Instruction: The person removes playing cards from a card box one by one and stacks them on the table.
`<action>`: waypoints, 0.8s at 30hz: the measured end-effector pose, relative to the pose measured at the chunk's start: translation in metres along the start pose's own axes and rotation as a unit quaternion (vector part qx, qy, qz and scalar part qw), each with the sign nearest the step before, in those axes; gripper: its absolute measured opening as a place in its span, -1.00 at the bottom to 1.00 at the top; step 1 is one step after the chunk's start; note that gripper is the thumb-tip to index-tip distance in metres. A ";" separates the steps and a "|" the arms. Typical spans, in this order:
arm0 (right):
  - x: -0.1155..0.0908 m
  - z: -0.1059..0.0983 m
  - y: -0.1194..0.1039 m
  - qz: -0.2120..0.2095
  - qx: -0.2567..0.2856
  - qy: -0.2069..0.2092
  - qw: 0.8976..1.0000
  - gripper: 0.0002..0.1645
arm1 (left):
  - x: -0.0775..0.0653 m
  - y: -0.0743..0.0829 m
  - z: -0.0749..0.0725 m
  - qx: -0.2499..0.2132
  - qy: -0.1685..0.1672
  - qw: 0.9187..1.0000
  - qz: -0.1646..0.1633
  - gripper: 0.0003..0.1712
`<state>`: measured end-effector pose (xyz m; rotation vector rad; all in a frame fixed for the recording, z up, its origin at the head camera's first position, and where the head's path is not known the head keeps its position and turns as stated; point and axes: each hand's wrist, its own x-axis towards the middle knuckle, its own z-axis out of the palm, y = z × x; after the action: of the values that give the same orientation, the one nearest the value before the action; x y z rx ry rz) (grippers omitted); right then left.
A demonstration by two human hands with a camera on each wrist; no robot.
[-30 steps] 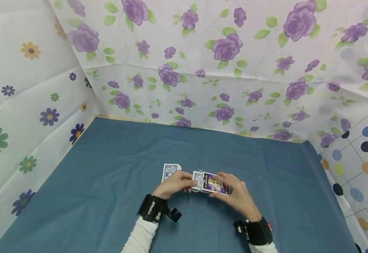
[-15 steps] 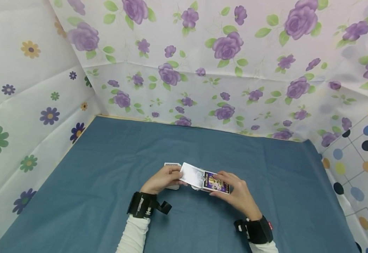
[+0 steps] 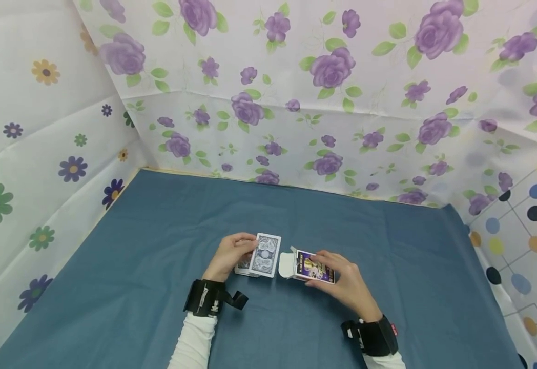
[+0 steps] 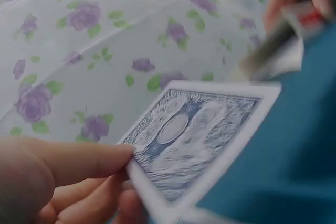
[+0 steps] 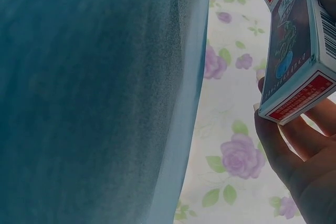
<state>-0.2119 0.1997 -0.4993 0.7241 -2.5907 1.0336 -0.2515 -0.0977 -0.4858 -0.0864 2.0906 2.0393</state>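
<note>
My left hand (image 3: pixel 228 254) pinches a playing card (image 3: pixel 266 255) by its left edge, its blue patterned back facing up. In the left wrist view the thumb and fingers of that hand close on the near edge of the card (image 4: pixel 194 135). Below it, partly covered, lies a stack of cards (image 3: pixel 243 268) on the cloth. My right hand (image 3: pixel 344 279) holds a purple card box (image 3: pixel 315 267) between thumb and fingers. The box's white flap (image 3: pixel 286 265) stands open toward the left hand. In the right wrist view the box (image 5: pixel 289 40) shows its printed face and red end.
A blue cloth (image 3: pixel 181 220) covers the table. Behind it rises a white sheet with purple flowers (image 3: pixel 268 102); patterned sheets stand at the left (image 3: pixel 42 154) and right (image 3: pixel 522 246). Both wrists wear black straps (image 3: pixel 206 298).
The left hand has drawn the card out of the box and carried it left over the stack, turning it more upright in view. The right hand with the box has stayed put.
</note>
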 end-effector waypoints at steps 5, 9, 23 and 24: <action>0.000 0.000 -0.001 0.009 -0.003 -0.009 1.000 -0.37 | 0.001 -0.007 -0.007 0.035 0.115 0.993 0.011 -0.76; 0.000 -0.001 -0.001 0.011 -0.005 -0.010 1.000 -0.36 | 0.002 -0.011 -0.013 0.042 0.152 0.987 0.025 -0.77; -0.001 0.000 -0.001 0.021 -0.002 -0.019 1.000 -0.36 | 0.005 -0.027 -0.016 0.112 0.207 0.971 0.034 -0.79; -0.001 -0.001 -0.001 0.020 -0.002 -0.020 1.000 -0.36 | 0.006 -0.028 -0.016 0.125 0.211 0.969 0.036 -0.80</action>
<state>-0.2110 0.2000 -0.4989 0.7026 -2.6513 1.0342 -0.2534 -0.1138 -0.5140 -0.4446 2.6220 1.9038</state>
